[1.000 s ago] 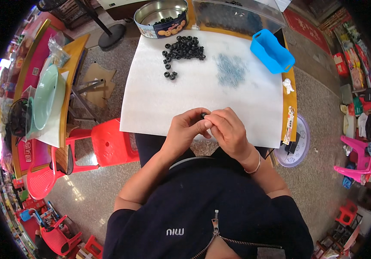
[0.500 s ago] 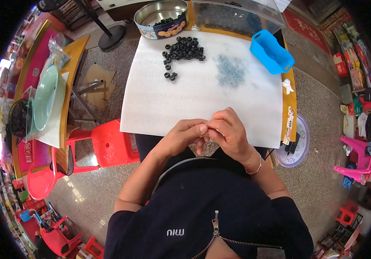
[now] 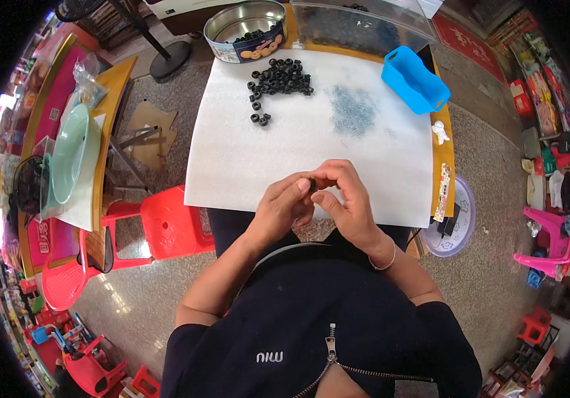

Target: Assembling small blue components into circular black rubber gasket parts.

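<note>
Just past the front edge of the white sheet (image 3: 232, 159), my left hand (image 3: 285, 202) pinches a small black ring-shaped part (image 3: 312, 186) between thumb and fingers. My right hand (image 3: 348, 202) meets it there, its curled fingers against the part and its thumb tip close beside it. Their fingers partly cover the piece. A pile of similar black ring-shaped parts (image 3: 285, 78) lies at the far left of the sheet, with a few strung out toward me. To the right of the pile is a patch of tiny bluish clear pieces (image 3: 354, 111), too small to make out singly.
A round metal tin (image 3: 245, 50) with more black parts stands at the back left. Behind the sheet is a clear plastic box (image 3: 364, 30); a blue basket (image 3: 416, 79) sits at the right. A red stool (image 3: 175, 222) and a green basin (image 3: 73, 156) are leftward.
My hands have parted slightly, and the right thumb has lifted off the left fingers. The black part now shows between them. The pile and containers have stayed put.
</note>
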A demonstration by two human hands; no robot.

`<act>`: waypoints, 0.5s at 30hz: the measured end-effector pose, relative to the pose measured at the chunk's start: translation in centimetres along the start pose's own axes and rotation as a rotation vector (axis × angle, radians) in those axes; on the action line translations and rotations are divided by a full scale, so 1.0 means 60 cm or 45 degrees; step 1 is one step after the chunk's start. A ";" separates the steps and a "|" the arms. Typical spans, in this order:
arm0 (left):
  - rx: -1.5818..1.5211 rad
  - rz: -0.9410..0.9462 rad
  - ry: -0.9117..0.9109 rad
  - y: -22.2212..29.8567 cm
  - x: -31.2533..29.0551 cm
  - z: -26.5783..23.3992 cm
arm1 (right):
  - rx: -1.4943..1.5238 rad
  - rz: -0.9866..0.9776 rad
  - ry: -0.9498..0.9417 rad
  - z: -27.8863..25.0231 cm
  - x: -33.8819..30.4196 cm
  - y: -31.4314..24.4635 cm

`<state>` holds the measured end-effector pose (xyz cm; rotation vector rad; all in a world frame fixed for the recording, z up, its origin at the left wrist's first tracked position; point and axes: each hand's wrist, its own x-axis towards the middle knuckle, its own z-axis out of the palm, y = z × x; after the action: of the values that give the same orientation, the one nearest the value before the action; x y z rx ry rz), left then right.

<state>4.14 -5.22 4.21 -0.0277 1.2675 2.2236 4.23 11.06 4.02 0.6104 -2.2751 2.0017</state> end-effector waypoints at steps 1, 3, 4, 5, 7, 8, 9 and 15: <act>0.010 0.003 0.006 -0.006 0.000 0.002 | 0.040 0.015 -0.005 0.006 -0.001 0.002; -0.053 0.006 0.007 -0.022 -0.002 0.009 | 0.120 0.047 -0.016 0.023 -0.007 0.008; 0.008 0.028 0.056 -0.026 -0.004 0.013 | 0.167 0.060 0.000 0.030 -0.012 0.011; 0.068 0.049 0.104 -0.028 -0.005 0.019 | 0.214 0.073 0.015 0.036 -0.017 0.014; 0.089 0.087 0.162 -0.029 -0.005 0.030 | 0.226 0.081 0.040 0.040 -0.019 0.013; 0.094 0.085 0.173 -0.027 -0.005 0.031 | 0.207 0.075 0.048 0.041 -0.018 0.013; 0.098 0.083 0.182 -0.025 -0.004 0.033 | 0.188 0.068 0.056 0.041 -0.016 0.013; -0.195 0.028 0.145 -0.013 0.001 0.035 | 0.137 0.064 0.015 0.031 -0.004 0.004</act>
<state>5.00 -3.24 4.73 -0.2026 1.1579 2.3623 4.79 9.38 3.41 0.5525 -2.2095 2.1570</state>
